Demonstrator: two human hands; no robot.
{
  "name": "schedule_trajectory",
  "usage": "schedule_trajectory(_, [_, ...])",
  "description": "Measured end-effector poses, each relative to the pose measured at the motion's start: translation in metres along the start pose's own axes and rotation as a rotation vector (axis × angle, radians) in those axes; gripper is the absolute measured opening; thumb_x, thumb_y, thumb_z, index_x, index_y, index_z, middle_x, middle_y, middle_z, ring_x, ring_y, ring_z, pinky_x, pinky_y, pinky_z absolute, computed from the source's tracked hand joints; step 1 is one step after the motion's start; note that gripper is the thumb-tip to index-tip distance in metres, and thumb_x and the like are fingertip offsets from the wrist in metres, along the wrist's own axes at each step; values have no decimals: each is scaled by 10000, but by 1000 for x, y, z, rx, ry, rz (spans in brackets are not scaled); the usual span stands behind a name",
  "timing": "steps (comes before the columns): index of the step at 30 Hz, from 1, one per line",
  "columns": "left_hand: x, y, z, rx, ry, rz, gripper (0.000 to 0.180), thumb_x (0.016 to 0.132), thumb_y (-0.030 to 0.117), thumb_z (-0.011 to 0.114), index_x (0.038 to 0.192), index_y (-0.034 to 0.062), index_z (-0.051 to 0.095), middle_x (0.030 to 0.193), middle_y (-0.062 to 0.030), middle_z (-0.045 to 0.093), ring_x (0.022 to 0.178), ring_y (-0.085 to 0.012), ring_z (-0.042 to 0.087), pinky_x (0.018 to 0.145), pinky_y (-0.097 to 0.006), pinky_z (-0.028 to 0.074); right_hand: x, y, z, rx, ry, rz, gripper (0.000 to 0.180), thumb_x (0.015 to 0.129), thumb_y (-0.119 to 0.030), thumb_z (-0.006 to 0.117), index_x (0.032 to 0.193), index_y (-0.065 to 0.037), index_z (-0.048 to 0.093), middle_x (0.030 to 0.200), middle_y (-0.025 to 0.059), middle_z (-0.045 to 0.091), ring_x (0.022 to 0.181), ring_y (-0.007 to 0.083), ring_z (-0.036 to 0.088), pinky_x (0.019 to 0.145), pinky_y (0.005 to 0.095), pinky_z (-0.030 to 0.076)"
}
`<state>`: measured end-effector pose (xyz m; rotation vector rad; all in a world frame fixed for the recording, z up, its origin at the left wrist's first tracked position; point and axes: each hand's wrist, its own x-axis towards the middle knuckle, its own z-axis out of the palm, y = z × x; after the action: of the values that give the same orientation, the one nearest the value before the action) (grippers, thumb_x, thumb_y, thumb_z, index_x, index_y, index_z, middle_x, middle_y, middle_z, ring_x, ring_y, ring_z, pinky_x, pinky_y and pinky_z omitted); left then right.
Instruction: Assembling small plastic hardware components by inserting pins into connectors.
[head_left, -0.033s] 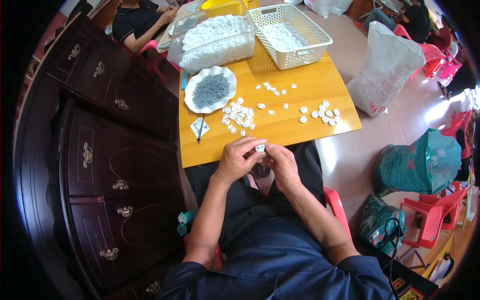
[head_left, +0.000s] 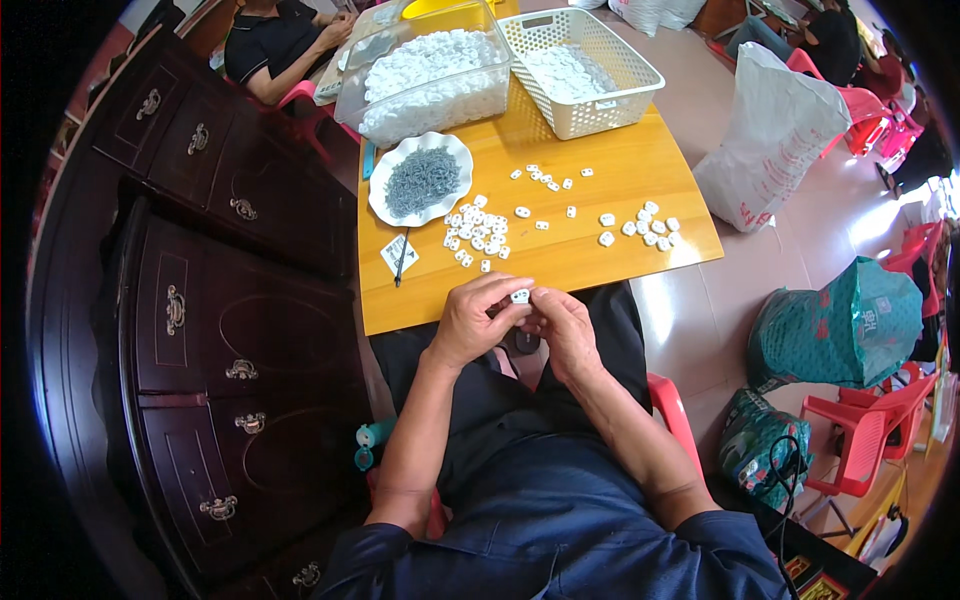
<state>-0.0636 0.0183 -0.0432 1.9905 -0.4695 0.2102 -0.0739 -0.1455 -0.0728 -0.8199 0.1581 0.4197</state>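
Looks like an early-to-middle stage to me: there's a clear tub heaped with small white plastic pieces and a white basket with a thinner layer of them, plus two loose clusters on the yellow table, one pile near the centre and a smaller bunch off to the right. A white scalloped dish of tiny grey metal bits sits beside the pile, so plenty is left to work through, I'd guess. Right now both hands meet just off the table's near edge, over the lap. The left hand and right hand have their fingertips pinched together on one small white piece between them.
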Motion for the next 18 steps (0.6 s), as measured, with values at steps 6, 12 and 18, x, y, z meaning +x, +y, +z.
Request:
schedule_trajectory(6, [0,0,-1,12,18,23,307,826,-41,735,1129,4,713,959,-108,704,739,-176,684,659,-280,545,2,-5,2,-69,-57,28,197,1019,-168,598,1063,4,682,896,38,697,766,84,615,705,222,484])
schedule_trajectory(12, [2,7,-10,29,-64,24,341,843,-71,668,1172,15,703,973,-97,710,736,-151,676,659,-269,544,4,-2,2,-140,-56,-12,156,1017,-130,613,1074,2,673,899,21,682,763,65,598,699,212,484])
schedule_trajectory(18, [-3,1,-21,-232,-166,-203,336,879,-59,642,1204,10,692,995,-67,735,794,-87,698,701,-227,560,4,0,4,-279,-49,-81,158,1016,-159,637,1020,-16,702,835,-5,673,750,59,578,712,209,458])
